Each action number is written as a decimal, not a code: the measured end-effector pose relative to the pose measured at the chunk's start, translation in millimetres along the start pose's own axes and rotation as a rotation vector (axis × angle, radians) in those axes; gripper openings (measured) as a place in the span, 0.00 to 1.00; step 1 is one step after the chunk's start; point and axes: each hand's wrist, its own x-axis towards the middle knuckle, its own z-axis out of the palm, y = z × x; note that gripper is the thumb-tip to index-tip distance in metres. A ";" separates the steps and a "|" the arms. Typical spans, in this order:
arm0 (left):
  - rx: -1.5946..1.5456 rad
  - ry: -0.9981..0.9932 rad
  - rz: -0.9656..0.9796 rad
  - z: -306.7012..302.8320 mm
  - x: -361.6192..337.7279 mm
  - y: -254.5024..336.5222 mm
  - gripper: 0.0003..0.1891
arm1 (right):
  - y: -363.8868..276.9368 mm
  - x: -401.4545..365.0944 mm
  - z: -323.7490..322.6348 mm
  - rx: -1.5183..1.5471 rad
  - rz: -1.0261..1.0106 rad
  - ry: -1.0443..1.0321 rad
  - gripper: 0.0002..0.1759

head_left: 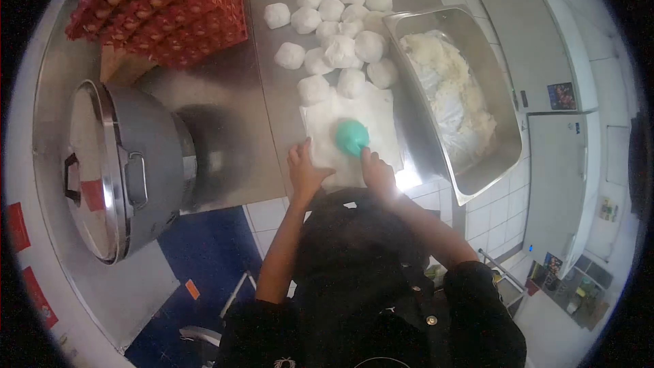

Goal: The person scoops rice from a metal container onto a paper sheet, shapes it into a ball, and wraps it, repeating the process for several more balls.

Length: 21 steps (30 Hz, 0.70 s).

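Observation:
My right hand (379, 172) is closed round the handle of a turquoise ladle (351, 136). Its round bowl sits over a white sheet (325, 126) on the steel worktop, and whatever is under the bowl is hidden. At the sheet's left edge, my left hand (308, 173) rests with thumb and fingers apart, holding nothing. Several white wrapped balls (338, 51) are heaped just beyond the sheet, and the nearest ones lie on its far edge. To the right stands a deep steel pan (477, 187) containing what looks like white cooked rice (443, 71).
A large grey rice cooker (146, 143) with its lid on stands at the left. Behind it, red egg trays (163, 10) are stacked high with eggs. The steel worktop (225, 95) ends close to my body. White fridges or cabinets (555, 170) line the right side.

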 end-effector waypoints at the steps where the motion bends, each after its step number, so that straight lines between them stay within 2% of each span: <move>1: -0.003 -0.007 -0.016 -0.5 1.4 1.9 0.57 | -1.6 3.4 1.8 -0.019 0.024 -0.026 0.13; 6: -0.013 -0.030 -0.064 -7.3 1.8 9.2 0.56 | -0.6 18.7 5.9 -0.045 0.085 -0.104 0.11; 9: -0.079 -0.032 -0.049 -5.2 2.4 4.0 0.58 | 15.1 23.4 4.8 -0.015 -0.006 -0.121 0.13; 15: -0.040 -0.017 -0.064 -7.0 -0.5 8.6 0.55 | 18.2 26.2 -9.9 0.117 -0.009 -0.200 0.16; 18: 0.096 -0.045 -0.100 -14.2 4.0 27.2 0.40 | 12.6 25.9 -11.3 0.114 -0.008 -0.212 0.18; 21: -0.200 0.190 0.366 8.1 40.3 69.5 0.19 | 14.5 27.3 4.6 0.052 -0.058 -0.121 0.19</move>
